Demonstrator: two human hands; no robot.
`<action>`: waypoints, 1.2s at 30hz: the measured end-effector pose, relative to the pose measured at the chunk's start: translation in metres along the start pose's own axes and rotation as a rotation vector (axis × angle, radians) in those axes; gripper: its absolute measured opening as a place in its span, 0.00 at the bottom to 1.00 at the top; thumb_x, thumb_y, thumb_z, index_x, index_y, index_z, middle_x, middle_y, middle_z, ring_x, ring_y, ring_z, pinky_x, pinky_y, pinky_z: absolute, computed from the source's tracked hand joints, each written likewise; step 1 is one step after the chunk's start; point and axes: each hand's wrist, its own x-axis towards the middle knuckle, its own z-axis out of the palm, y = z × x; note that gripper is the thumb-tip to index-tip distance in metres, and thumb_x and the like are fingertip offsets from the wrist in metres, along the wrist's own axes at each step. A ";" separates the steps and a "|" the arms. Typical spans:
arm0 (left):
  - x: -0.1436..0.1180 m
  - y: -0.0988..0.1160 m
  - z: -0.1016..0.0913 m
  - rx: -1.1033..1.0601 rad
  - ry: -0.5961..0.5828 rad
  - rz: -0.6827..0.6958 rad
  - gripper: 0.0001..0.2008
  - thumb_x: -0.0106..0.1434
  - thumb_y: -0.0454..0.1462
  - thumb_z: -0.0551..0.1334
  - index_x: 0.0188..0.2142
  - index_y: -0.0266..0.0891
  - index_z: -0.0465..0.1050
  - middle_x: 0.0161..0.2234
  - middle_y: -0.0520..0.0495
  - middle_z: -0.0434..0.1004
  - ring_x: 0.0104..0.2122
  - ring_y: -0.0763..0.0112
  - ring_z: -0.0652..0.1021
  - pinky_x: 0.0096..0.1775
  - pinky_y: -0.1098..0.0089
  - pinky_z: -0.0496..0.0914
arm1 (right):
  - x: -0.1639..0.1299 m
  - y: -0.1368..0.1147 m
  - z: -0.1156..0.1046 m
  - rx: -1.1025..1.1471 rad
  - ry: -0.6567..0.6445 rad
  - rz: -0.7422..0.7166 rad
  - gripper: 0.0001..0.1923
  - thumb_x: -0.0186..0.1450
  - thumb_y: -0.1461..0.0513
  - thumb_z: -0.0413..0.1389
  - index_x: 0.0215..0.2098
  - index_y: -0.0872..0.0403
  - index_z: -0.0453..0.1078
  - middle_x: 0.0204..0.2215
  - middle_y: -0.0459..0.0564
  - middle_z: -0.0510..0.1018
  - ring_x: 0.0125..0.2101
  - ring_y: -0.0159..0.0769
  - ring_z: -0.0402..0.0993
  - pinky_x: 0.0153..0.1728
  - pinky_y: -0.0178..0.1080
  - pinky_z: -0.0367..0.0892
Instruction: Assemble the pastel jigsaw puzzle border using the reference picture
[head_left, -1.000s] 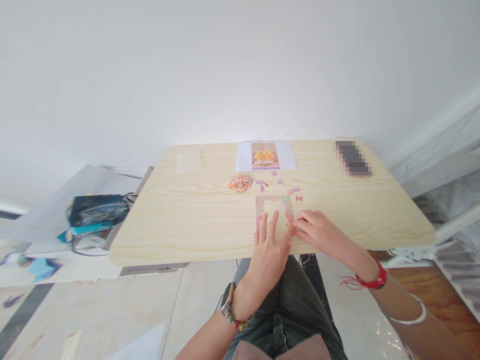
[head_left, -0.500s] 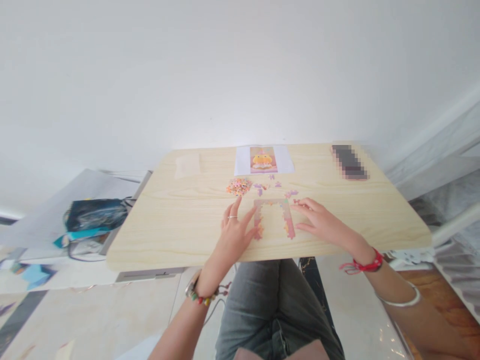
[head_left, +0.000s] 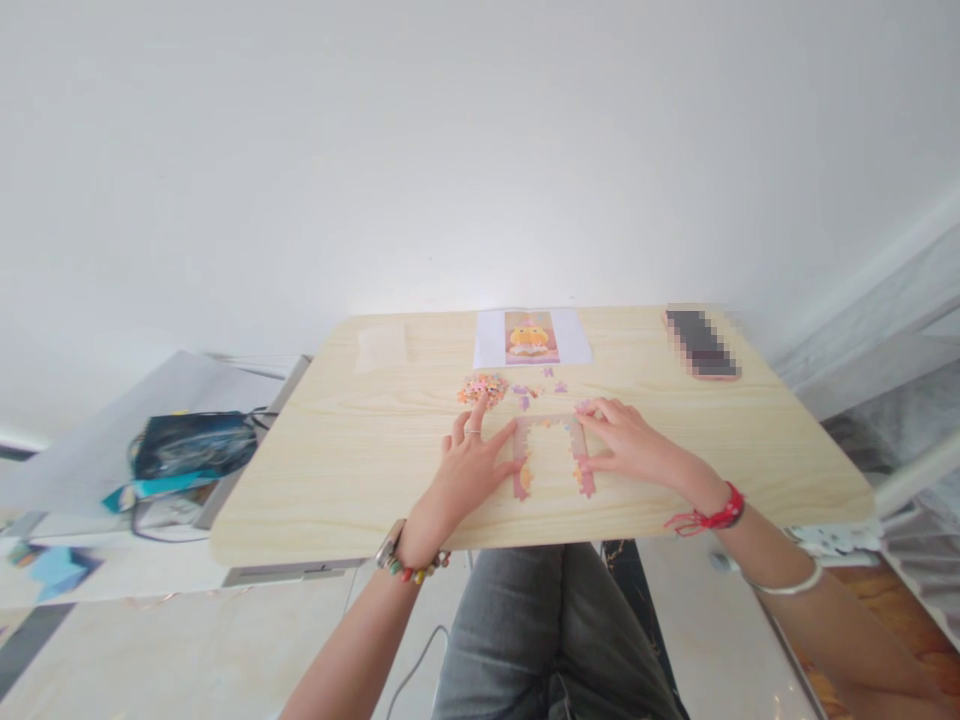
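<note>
A partly joined jigsaw border, pink and lilac and shaped like an arch, lies flat on the light wooden table. My left hand rests palm down against its left strip, fingers spread, a ring on one finger. On the other side my right hand lies flat with its fingertips at the right strip's upper corner. Neither hand grips anything. A small heap of loose orange and pink pieces sits just beyond my left fingertips, with a few lilac pieces scattered beside it.
A reference picture on white paper lies at the table's far edge, a pale sheet to its left and a phone at the far right. A dark bag sits on a low surface left of the table. My knees are under the near edge.
My left hand has moved off the puzzle's lower middle to its left side. My right hand shifted up along the right strip. The view tilted slightly.
</note>
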 end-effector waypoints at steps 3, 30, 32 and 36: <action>0.002 0.001 -0.003 0.015 -0.039 -0.036 0.23 0.58 0.47 0.60 0.54 0.55 0.63 0.64 0.44 0.40 0.57 0.41 0.55 0.48 0.45 0.62 | 0.002 0.001 -0.001 0.014 -0.002 0.006 0.24 0.57 0.53 0.58 0.49 0.53 0.65 0.46 0.56 0.67 0.48 0.47 0.62 0.48 0.47 0.59; -0.028 -0.015 0.000 -0.208 0.164 0.011 0.10 0.62 0.36 0.55 0.40 0.36 0.71 0.39 0.41 0.70 0.38 0.63 0.75 0.42 0.62 0.70 | -0.008 0.026 0.003 0.120 0.130 0.130 0.06 0.63 0.63 0.50 0.33 0.53 0.70 0.34 0.51 0.70 0.36 0.38 0.69 0.40 0.43 0.66; -0.031 -0.011 -0.001 -0.238 0.123 -0.004 0.09 0.63 0.35 0.53 0.36 0.36 0.71 0.35 0.44 0.71 0.34 0.66 0.75 0.38 0.65 0.70 | -0.007 0.023 0.005 0.118 0.130 0.131 0.06 0.63 0.63 0.50 0.32 0.54 0.69 0.33 0.51 0.70 0.35 0.38 0.69 0.39 0.44 0.66; -0.036 -0.003 -0.002 -0.251 0.054 -0.026 0.09 0.62 0.35 0.52 0.30 0.38 0.70 0.30 0.46 0.70 0.30 0.68 0.74 0.34 0.68 0.69 | -0.008 0.023 0.003 0.072 0.140 0.127 0.06 0.63 0.63 0.49 0.32 0.54 0.68 0.34 0.51 0.70 0.35 0.38 0.69 0.38 0.44 0.66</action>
